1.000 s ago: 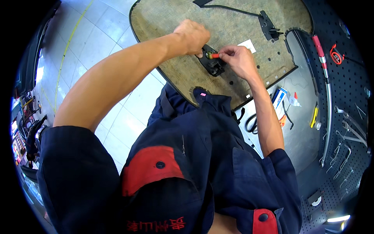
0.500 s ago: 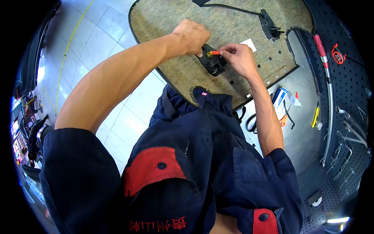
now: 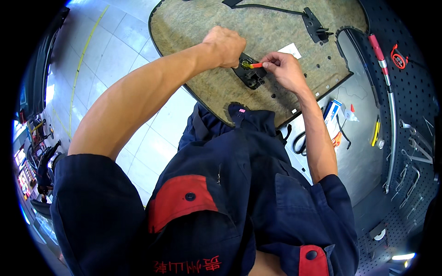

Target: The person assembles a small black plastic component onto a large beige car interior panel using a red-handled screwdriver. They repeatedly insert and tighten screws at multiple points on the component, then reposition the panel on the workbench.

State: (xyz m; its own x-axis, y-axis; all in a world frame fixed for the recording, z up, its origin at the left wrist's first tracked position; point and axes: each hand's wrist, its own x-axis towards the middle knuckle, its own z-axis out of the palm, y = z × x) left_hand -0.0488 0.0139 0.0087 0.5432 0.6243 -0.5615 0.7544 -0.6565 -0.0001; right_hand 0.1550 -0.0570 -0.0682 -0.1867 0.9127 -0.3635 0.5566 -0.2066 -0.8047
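Observation:
A broad panel [image 3: 198, 27] with a mottled brown, felt-like face and a black rim lies in front of me. Fixed to its near part is a black bracket [image 3: 253, 81] with a raised latch-like piece. My left hand [image 3: 225, 46] is closed in a fist at the bracket's far left end, with the thumb side against it; whatever its curled fingers hold is hidden. From the right, my right hand [image 3: 286, 71] pinches a small orange-red stick [image 3: 256, 65] between thumb and forefinger. The stick's yellow end rests at the bracket's upper face.
Another black bracket [image 3: 316, 27] with a strap sits at the panel's far right, and a white card [image 3: 290, 49] lies on the panel. On the metal bench are a blue-and-white box [image 3: 332, 110] and a yellow-black tool [image 3: 375, 131]. Wrenches [image 3: 419, 149] hang on a pegboard [image 3: 414, 106].
The yellow end of the stick shows more clearly, and the stick now tilts slightly. Both hands have stayed at the bracket. The whole view has shifted a little.

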